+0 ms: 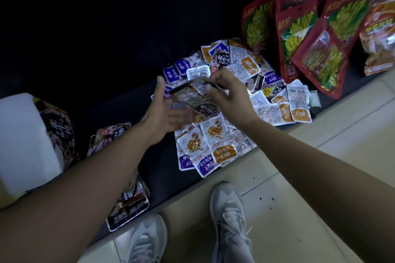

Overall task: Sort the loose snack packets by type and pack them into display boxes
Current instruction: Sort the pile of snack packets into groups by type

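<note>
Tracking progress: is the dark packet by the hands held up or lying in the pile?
Held up: right hand pinches the dark packet above the pile; left hand open.

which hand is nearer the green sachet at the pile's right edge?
Right. The right hand is over the pile, left of the green sachet in the picture, pinching a dark packet. The left hand is farther left, beyond that packet.

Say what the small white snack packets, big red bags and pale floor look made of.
Small white snack packets: glossy plastic film, probably; glare, sealed edges. Big red bags: shiny plastic or foil laminate; creases, clear windows. Pale floor: smooth tiles, likely ceramic; grout lines.
</note>
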A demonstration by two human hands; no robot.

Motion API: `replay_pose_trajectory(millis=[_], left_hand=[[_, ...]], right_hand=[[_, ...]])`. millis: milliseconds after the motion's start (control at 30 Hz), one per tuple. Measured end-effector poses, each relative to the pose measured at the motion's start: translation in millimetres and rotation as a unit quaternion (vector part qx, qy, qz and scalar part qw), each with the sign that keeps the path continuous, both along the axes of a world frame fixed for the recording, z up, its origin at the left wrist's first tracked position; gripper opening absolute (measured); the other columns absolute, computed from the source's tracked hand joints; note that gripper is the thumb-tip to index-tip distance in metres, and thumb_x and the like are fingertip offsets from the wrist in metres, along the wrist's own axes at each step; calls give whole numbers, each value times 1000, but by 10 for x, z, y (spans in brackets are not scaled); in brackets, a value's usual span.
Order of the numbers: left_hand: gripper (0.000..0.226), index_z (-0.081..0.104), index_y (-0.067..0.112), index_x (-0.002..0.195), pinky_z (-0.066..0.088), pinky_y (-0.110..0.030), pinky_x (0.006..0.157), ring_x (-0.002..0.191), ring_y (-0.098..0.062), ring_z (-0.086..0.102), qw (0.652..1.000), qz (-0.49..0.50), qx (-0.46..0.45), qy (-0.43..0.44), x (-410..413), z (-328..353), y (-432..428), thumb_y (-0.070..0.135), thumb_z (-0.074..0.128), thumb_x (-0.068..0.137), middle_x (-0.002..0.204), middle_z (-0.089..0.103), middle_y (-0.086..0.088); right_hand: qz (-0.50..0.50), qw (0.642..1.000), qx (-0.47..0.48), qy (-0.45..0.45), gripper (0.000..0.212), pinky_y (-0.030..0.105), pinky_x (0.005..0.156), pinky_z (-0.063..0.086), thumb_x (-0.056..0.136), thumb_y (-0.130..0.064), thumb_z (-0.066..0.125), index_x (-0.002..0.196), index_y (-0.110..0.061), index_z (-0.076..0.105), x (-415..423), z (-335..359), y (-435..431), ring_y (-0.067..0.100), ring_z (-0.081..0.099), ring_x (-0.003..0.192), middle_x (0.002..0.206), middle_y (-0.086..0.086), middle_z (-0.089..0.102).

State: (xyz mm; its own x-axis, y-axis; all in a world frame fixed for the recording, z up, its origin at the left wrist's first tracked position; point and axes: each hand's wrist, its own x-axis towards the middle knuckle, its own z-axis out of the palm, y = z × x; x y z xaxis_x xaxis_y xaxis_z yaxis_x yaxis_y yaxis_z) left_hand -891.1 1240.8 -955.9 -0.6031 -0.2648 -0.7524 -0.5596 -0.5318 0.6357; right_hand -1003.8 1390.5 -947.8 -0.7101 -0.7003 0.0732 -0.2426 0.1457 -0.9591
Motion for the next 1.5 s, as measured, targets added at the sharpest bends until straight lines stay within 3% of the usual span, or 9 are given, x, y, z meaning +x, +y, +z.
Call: replay_pose_trajectory(millis=[167,367,567,700,800,1033,1200,1333,1500], left_hand=[[18,64,6,105,57,-20,61,75,-14,71,992,96,80,22,419,151,-255,15,54,94,101,68,-13],[34,59,9,113,55,-25,50,77,-21,61,966,-18,-214,-146,1211,-142,-460,-5,66,83,106,64,-17],[56,42,23,133,46,-31,66,77,-25,61,805,-211,-514,-210,1712,-315,-455,19,70,84,111,59,-14],[74,27,34,146,22,-45,112,139,-31,18,612,-394,-658,-193,1601,-290,-292,41,65,84,151,18,-10],[64,23,38,149,18,-45,114,145,-25,9,636,-492,-580,-131,1472,-332,-257,45,52,92,159,10,-3],[41,52,16,126,35,-39,99,126,-29,34,573,-467,-636,-221,1137,-335,-155,40,44,93,134,39,-12],[50,46,16,133,38,-33,98,123,-23,39,690,-425,-581,-76,886,-531,-23,41,56,91,128,43,-7],[85,29,12,146,36,-36,100,126,-28,37,743,-371,-548,-102,757,-700,141,52,66,81,133,37,-11],[78,35,17,144,33,-39,99,125,-26,31,688,-357,-624,-103,806,-742,121,53,64,82,135,33,-8]], right_hand=[[134,989,35,43,12,13,77,45,82,2,68,84,-8,65,434,23,-237,-5,57,86,86,-9,63],[197,901,347,169,54,46,110,18,87,-17,61,138,-26,45,839,-448,-239,22,16,145,155,2,27],[207,844,460,183,76,54,116,9,88,-22,60,151,-31,18,982,-696,-13,26,-11,148,161,2,-9],[226,861,416,185,81,49,118,11,88,-17,63,153,-27,17,973,-743,-23,25,-3,149,162,2,-10],[191,884,374,206,81,46,120,13,86,-17,65,152,-23,20,934,-720,-7,26,7,149,162,5,-5],[74,842,504,176,131,62,114,11,64,-72,70,152,-24,-14,728,-787,245,35,-13,147,158,14,-20],[51,856,464,220,115,53,111,25,68,-55,76,152,-22,5,704,-912,293,37,11,144,158,17,5],[12,889,386,247,103,45,100,42,62,-35,83,147,-14,27,547,-985,337,33,38,121,136,18,38],[-5,879,397,263,102,50,103,34,64,-44,81,147,-16,28,542,-988,370,37,32,130,146,19,30]])
